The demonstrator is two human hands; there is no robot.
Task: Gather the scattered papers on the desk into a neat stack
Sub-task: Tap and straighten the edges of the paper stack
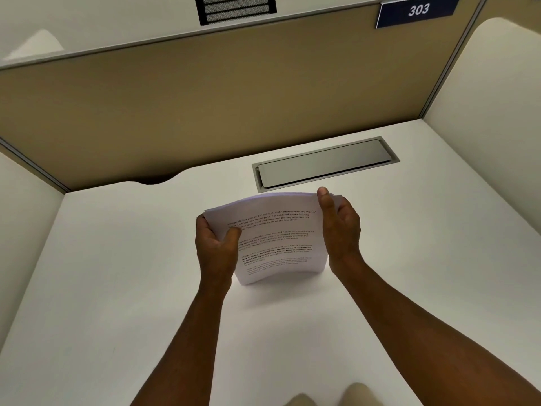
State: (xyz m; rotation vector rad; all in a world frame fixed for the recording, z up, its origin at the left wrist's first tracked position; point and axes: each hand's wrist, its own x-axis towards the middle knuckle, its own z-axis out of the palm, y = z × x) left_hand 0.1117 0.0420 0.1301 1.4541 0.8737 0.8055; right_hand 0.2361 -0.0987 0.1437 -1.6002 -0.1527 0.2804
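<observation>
A stack of white printed papers (275,238) stands upright on its lower edge on the white desk (117,273), bowed slightly, with the printed side facing me. My left hand (215,247) grips the stack's left edge, thumb on the front. My right hand (339,227) grips the right edge near the top, thumb over the front. The sheets look gathered together, edges nearly even. No loose sheets lie elsewhere on the desk.
A grey cable hatch (325,162) is set into the desk just behind the papers. A tan partition (205,106) closes the back, and cream side panels (497,127) stand left and right. A sign reading 303 (418,10) hangs at the top right.
</observation>
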